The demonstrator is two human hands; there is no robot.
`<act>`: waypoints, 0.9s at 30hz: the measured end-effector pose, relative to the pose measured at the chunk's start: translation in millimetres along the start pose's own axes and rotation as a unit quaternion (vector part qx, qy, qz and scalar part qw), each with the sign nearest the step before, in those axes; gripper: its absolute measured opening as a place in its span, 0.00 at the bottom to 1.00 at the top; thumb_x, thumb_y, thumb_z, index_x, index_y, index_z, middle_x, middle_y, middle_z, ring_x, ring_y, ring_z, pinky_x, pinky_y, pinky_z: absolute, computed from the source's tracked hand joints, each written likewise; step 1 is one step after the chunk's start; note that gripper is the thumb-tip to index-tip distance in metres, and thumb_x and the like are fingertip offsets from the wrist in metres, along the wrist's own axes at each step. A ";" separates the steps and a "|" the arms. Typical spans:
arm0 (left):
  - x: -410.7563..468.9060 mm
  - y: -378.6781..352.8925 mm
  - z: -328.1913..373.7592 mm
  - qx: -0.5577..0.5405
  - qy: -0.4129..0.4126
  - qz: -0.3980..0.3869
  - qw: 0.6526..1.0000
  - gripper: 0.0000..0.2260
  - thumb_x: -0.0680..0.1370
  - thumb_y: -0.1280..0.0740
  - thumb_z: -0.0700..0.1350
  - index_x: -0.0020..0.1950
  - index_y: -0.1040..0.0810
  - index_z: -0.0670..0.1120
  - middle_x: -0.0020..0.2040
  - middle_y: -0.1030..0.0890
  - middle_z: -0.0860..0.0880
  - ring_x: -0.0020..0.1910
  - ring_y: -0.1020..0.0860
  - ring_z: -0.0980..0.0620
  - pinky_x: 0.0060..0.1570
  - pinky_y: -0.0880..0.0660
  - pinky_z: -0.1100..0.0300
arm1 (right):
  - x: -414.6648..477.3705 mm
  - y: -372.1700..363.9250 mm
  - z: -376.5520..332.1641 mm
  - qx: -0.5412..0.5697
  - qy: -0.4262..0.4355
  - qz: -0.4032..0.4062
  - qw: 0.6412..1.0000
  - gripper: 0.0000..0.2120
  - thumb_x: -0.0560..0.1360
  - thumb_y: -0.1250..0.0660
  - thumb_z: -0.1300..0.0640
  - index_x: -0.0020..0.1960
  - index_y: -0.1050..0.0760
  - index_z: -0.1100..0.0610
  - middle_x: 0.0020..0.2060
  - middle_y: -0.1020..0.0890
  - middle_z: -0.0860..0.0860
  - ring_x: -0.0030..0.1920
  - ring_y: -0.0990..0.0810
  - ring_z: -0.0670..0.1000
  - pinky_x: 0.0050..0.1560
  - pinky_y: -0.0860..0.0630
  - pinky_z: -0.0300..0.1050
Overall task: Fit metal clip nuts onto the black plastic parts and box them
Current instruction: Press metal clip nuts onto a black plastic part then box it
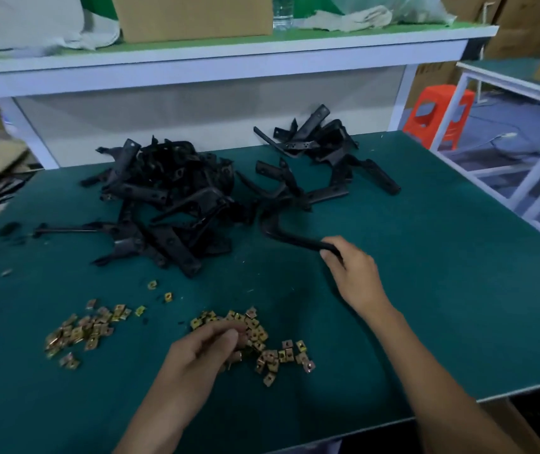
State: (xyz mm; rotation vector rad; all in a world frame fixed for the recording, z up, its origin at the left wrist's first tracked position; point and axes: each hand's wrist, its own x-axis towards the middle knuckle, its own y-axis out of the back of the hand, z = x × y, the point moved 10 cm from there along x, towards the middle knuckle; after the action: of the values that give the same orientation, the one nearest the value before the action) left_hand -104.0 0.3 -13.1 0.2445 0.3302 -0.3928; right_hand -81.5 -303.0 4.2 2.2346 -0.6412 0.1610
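Nearest, the left hand (209,347) curls over the near pile of clip nuts (262,345) on the green mat (426,290); its fingers are drawn together, but I cannot tell whether a nut is pinched. A second scatter of nuts (82,332) lies to the left. Best to pick a single nut and turn its open side toward the part's end. Farther out, the right hand (350,267) is clamped on one end of a curved black part (288,235). Its long axis runs from the hand up-left, hooking toward the big heap (163,204). A smaller heap (321,142) lies beyond.
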 end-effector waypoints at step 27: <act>9.9 -85.2 11.2 0.501 -0.226 0.039 0.835 0.23 0.81 0.43 0.64 0.73 0.30 0.58 0.67 0.30 0.57 0.65 0.38 0.55 0.64 0.39 0.59 | -122.2 -5.8 -13.0 0.603 -0.197 0.084 0.768 0.19 0.77 0.34 0.55 0.66 0.23 0.58 0.53 0.15 0.57 0.45 0.16 0.54 0.45 0.19 0.44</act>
State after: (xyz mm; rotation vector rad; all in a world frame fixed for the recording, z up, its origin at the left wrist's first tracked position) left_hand -127.5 -82.6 -20.7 1.1731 -0.3941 -0.5026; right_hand -183.1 -241.9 -28.9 3.5126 -1.1926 0.2342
